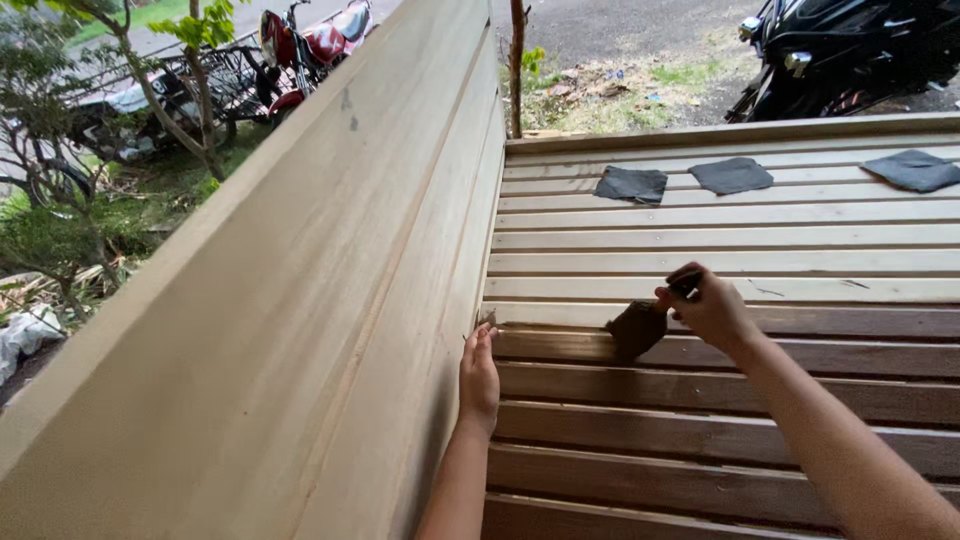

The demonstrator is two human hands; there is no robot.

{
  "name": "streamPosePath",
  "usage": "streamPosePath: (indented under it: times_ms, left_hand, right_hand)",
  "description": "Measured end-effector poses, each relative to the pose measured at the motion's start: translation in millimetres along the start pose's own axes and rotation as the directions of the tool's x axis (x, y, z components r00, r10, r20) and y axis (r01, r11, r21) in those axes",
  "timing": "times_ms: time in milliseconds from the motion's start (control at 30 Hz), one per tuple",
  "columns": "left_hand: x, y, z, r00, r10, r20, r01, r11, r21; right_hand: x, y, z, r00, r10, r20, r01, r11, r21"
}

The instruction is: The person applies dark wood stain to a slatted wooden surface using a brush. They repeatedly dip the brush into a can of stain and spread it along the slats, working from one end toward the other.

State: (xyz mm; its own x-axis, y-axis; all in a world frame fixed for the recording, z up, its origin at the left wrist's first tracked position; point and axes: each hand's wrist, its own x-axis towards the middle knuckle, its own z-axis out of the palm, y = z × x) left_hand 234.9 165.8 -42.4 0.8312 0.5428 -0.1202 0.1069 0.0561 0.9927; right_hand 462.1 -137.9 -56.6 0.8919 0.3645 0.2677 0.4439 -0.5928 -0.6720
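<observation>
Head view shows my right hand (712, 305) with its fingers curled tight around a dark stained cloth (638, 328), pinching it at the upper end. From that grip the cloth hangs down and to the left, its long axis slanting from my knuckles toward the lower left, and its loose end presses on a wooden slat (800, 352) of the slatted panel (720, 240) lying flat before me. The slats run left to right; those nearer me look dark brown, the farther ones pale and bare, and the cloth sits right at that colour boundary.

My left hand (479, 372) is flat and unclenched, fingers straight and pointing away from me, gripping nothing, resting where the panel's left edge meets the upright side board (300, 300). That tall pale board rises steeply along the left and blocks any view of the ground just beyond it.

Farther out on the pale slats lie three dark grey cloth squares (631, 184), well apart from both hands. Past the panel stand a red motorcycle (315, 45) and a black motorcycle (850, 50), with a thin tree trunk (516, 65) between them.
</observation>
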Motion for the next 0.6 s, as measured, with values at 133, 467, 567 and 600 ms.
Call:
streamPosePath:
  times_ms: [133, 467, 567, 600]
  left_hand:
    - [3.5, 0.8, -1.9, 0.999, 0.051, 0.007, -0.05, 0.997, -0.064]
    - [5.9, 1.5, -6.2, 0.998, 0.056, 0.003, -0.056, 0.997, -0.048]
    - [4.5, -2.0, -6.1, 0.999, -0.042, -0.034, 0.044, 0.996, 0.081]
    - [5.9, -2.8, -7.5, 0.995, -0.078, -0.059, 0.085, 0.987, 0.138]
  right_hand:
    - [25.1, -48.0, 16.8, 0.973, -0.124, 0.193, 0.012, 0.868, 0.497]
    - [23.3, -145.0, 131.1, 0.953, -0.237, 0.187, 0.218, 0.969, 0.118]
    - [12.3, -98.9, 115.8, 0.964, -0.22, 0.151, 0.189, 0.962, 0.197]
    - [13.7, -81.1, 106.3, 0.968, -0.181, 0.174, 0.132, 0.956, 0.262]
